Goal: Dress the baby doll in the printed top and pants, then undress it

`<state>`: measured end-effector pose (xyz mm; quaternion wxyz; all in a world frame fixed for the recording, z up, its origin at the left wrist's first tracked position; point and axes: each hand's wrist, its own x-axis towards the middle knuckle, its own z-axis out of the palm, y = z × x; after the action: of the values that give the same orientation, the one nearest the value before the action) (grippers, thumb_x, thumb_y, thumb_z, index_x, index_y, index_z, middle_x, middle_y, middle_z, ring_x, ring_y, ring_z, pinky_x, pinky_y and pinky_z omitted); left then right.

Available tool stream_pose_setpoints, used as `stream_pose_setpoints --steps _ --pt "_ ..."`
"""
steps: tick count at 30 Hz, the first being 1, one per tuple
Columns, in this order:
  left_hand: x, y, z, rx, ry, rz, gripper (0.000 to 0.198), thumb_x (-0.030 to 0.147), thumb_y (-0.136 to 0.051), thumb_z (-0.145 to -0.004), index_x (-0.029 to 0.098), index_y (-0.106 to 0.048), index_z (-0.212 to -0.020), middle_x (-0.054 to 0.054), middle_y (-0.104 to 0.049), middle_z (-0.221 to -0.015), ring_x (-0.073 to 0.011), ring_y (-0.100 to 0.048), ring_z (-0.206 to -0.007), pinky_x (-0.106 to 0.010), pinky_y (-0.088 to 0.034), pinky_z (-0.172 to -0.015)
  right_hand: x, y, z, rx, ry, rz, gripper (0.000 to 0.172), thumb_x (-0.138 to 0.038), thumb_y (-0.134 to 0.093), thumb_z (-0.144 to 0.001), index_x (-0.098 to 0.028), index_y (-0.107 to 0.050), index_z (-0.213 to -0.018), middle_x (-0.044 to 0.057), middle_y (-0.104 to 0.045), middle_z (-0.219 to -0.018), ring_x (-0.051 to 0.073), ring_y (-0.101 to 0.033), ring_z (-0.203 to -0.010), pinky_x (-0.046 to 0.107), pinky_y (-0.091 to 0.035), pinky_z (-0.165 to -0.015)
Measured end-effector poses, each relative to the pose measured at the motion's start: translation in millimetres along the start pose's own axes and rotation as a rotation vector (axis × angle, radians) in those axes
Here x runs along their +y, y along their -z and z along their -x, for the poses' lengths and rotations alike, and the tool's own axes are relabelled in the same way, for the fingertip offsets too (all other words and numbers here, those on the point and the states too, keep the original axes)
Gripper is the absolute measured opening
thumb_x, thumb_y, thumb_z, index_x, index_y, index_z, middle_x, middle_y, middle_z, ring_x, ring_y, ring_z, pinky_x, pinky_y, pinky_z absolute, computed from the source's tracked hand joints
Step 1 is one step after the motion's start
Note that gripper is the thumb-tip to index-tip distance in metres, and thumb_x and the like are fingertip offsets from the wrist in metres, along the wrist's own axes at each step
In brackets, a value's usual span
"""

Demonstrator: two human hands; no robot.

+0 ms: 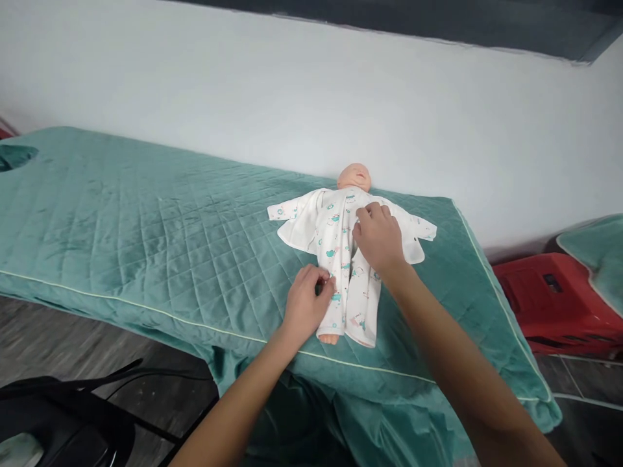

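White romper w/ teal prints on doll; L hand grip tight on it, R hand grip unclear.

Quick count — one baby doll, one sleepsuit, two hands — left hand plus right hand — one teal quilted bed, one red plastic item.

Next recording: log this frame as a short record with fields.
surface: teal quilted bed by a white wall
doll: doll on its back, head toward the wall, wearing a white printed suit
left: left hand pinches the suit at one leg
right: right hand rests on the doll's chest; grip unclear
floor: red plastic item at right
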<state>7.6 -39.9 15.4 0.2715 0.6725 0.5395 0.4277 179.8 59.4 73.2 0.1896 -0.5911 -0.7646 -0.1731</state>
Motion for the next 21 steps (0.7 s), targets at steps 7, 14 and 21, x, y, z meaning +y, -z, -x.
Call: stream_pose_setpoints --steps 7,14,21 --pt "1.1 10.0 3.7 0.068 0.148 0.335 0.015 0.026 -0.056 -0.090 0.019 -0.055 -0.077 0.002 -0.054 -0.074 -0.0119 -0.049 -0.067 -0.026 -0.040 -0.065 13.0 -3.8 -4.8 -0.030 0.072 -0.135 0.024 -0.011 -0.041 -0.095 -0.017 -0.064 -0.101 0.012 -0.062 -0.101 0.025 -0.052 -0.095 0.036 -0.043 -0.077" --pt "-3.2 15.3 10.0 0.085 0.283 0.457 0.018 0.032 -0.058 -0.090 0.019 -0.054 -0.079 0.003 -0.051 -0.074 -0.0109 -0.046 -0.067 -0.024 -0.038 -0.063 14.2 -12.9 3.4 0.094 -0.013 -0.519 0.020 -0.013 -0.044 -0.094 -0.020 -0.062 -0.099 0.008 -0.062 -0.097 0.022 -0.058 -0.091 0.037 -0.048 -0.082" --pt "-11.2 11.3 17.2 -0.055 0.343 0.398 0.020 0.036 -0.058 -0.091 0.020 -0.053 -0.080 0.005 -0.051 -0.070 -0.0099 -0.045 -0.064 -0.023 -0.036 -0.061 0.0 -6.3 32.0 0.085 -0.027 -0.304 0.020 -0.018 -0.052 -0.091 -0.021 -0.061 -0.109 0.013 -0.060 -0.109 0.030 -0.051 -0.102 0.046 -0.046 -0.087"
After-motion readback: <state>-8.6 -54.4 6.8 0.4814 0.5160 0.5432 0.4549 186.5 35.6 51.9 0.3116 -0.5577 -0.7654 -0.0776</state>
